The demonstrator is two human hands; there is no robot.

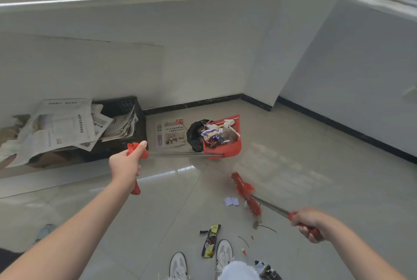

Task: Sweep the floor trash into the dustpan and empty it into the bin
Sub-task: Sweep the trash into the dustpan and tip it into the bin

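Shoes (200, 261): nearest, with wrappers (211, 243) still unswept beside them.
Right hand (310, 223): closed around the broom (246, 194), head lifted clear, likely idle during dumping.
Left hand (126, 162): wrapped around the dustpan (222, 144) handle, pan extended far.
Dustpan: loaded, tipped against the black bin (195, 134), so trash slides in.

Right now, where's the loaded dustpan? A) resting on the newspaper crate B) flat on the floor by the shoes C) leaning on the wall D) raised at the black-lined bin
D: the left hand holds the red dustpan by its long handle, its trash-filled pan up against the black-lined bin, off the floor.
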